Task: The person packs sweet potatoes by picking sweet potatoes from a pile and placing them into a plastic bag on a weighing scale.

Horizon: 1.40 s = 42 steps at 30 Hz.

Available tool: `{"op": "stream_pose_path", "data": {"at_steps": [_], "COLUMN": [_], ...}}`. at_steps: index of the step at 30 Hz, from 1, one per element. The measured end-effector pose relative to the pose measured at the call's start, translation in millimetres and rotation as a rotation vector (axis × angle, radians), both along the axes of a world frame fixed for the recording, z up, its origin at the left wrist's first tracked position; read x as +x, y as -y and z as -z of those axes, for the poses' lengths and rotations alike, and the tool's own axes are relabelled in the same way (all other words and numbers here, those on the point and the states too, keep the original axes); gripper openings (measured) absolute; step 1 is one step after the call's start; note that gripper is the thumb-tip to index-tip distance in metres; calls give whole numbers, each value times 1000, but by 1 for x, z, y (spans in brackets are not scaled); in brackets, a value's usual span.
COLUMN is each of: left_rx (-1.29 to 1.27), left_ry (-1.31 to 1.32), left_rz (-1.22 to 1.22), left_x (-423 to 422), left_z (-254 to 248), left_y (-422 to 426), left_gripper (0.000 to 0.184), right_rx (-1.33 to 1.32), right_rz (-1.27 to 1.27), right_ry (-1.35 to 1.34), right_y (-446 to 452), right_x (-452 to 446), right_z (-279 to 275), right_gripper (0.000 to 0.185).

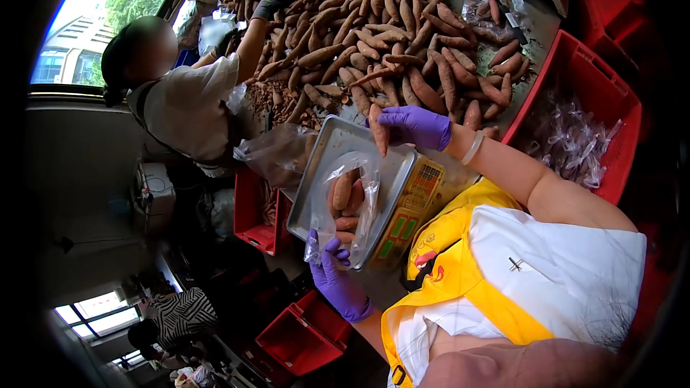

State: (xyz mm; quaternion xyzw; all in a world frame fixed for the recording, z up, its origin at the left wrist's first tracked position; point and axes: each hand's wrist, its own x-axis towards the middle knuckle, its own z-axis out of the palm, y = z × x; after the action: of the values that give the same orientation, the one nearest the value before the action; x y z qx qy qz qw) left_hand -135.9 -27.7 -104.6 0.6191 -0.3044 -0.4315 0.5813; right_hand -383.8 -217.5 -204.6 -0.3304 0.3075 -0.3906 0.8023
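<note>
My right hand [417, 127], in a purple glove, grips a sweet potato [379, 131] over the upper edge of a weighing scale's metal tray [321, 165]. A clear plastic bag [367, 205] with several sweet potatoes [343, 190] in it lies on the tray. At the bag's lower end, my left hand [336, 276], also purple-gloved, has its thumb and fingers on the plastic. The scale's yellow panel [411, 208] with green displays faces my body.
A large heap of sweet potatoes [388, 29] covers the table beyond the scale. Red crates stand to the right [611, 129], below [305, 338] and left of the scale [251, 208]. A co-worker [190, 100] reaches a gloved hand into the heap. Another person [180, 320] bends over farther off.
</note>
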Motion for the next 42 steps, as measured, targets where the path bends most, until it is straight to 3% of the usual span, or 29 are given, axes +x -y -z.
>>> {"op": "stream_pose_path", "data": {"at_steps": [2, 3, 6, 8, 9, 12, 16, 19, 25, 32, 35, 42], "left_rx": [11, 24, 21, 24, 33, 36, 27, 36, 46, 6, 6, 4], "left_ry": [20, 22, 42, 54, 46, 42, 45, 43, 97, 75, 72, 39], "left_rz": [13, 8, 24, 32, 27, 16, 3, -21, -24, 5, 5, -18], "left_x": [0, -2, -3, -3, -4, -5, -4, -6, -8, -12, -11, -8], "left_z": [2, 2, 6, 6, 4, 3, 5, 0, 3, 5, 5, 10], "left_y": [0, -1, -3, -4, -4, -6, -10, -12, -17, -18, -20, -21], "left_gripper": [44, 44, 41, 41, 42, 44, 45, 45, 45, 45, 43, 33], "right_rx": [163, 207, 96, 108, 125, 105, 70, 204, 162, 117, 214, 162], "right_rz": [59, 100, 88, 132, 172, 241, 324, 322, 282, 207, 227, 140], "right_ry": [278, 260, 397, 342, 285, 288, 240, 193, 239, 346, 325, 307], "right_y": [0, -3, 8, 9, 9, 12, 16, 20, 30, 34, 33, 37], "right_x": [2, -1, -2, -4, -5, -7, -8, -12, -14, -19, -21, -21], "right_z": [-7, -14, 21, 27, 28, 32, 46, 49, 58, 58, 52, 96], "right_gripper": [24, 28, 18, 24, 44, 48, 45, 28, 14, 16, 17, 24]}}
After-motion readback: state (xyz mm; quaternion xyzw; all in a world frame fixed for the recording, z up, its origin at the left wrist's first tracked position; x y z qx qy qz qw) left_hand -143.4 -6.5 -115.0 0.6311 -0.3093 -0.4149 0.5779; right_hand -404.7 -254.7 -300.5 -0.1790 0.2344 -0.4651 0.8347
